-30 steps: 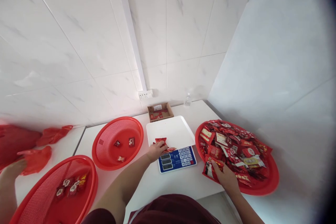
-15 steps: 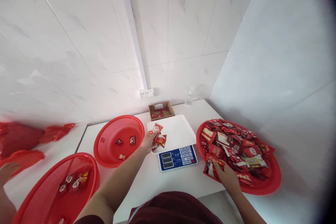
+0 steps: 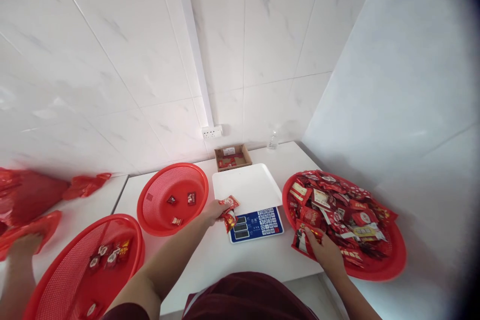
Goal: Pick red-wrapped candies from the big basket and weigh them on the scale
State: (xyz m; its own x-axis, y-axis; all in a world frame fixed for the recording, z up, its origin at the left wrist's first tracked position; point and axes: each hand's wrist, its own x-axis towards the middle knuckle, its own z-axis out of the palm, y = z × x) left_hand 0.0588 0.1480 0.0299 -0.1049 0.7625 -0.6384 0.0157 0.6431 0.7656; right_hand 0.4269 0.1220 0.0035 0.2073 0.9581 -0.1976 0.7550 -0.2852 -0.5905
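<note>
My left hand [image 3: 214, 211] is closed on a few small red snack packets [image 3: 229, 204], over the near left edge of the white weighing pan [image 3: 247, 187]. Under that pan is a digital scale with a blue keypad panel [image 3: 257, 225]. My right hand [image 3: 324, 250] grips a red packet [image 3: 305, 240] with a dark and white print at the near left rim of the right red basket [image 3: 393, 265]. That basket is heaped with red packets [image 3: 337, 205] of several kinds.
Left of the scale stands a red basket [image 3: 144, 220] with 3 small packets. Nearer, another red basket [image 3: 48, 270] holds several. Behind the scale are a cardboard box [image 3: 243, 161] and a clear bottle [image 3: 272, 141]. At far left, another person's hand [image 3: 24, 247] touches a red bag [image 3: 47, 222].
My left hand has drawn back toward me from over the pan, still holding its packets. My right hand stays at the basket's rim. The other person's hand has moved into the red bag.
</note>
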